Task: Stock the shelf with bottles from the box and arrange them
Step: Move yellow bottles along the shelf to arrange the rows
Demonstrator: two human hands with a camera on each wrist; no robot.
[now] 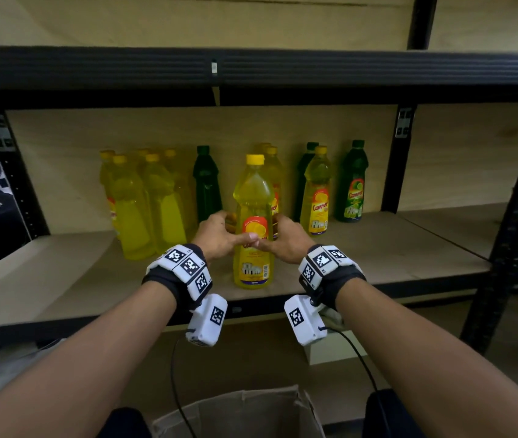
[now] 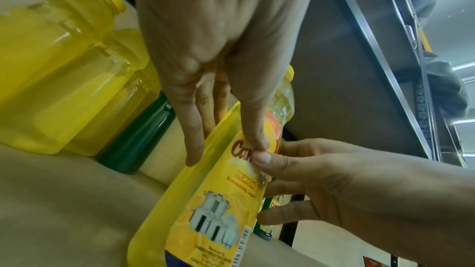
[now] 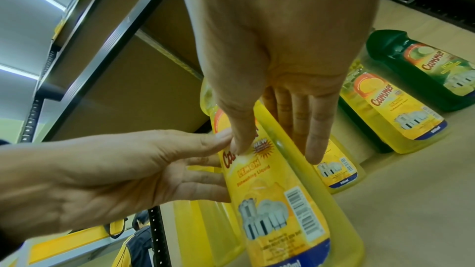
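A yellow dish-liquid bottle (image 1: pixel 253 197) with a yellow cap stands upright near the front of the wooden shelf board (image 1: pixel 378 248). My left hand (image 1: pixel 235 227) holds its left side and my right hand (image 1: pixel 270 230) its right side, at label height. Both thumbs press the front label and their tips touch. In the left wrist view my left hand (image 2: pixel 226 149) has straight fingers along the bottle (image 2: pixel 221 210). The right wrist view shows my right hand (image 3: pixel 276 152) the same way on the bottle (image 3: pixel 270 200). The cardboard box (image 1: pixel 242 412) sits open below, between my arms.
Behind, several yellow bottles (image 1: pixel 144 210) cluster at the left, beside a green one (image 1: pixel 207 184). To the right stand a labelled yellow bottle (image 1: pixel 316 197) and a green bottle (image 1: pixel 354 184). A black beam (image 1: pixel 251 71) runs overhead; a black upright (image 1: pixel 397 159) bounds the bay.
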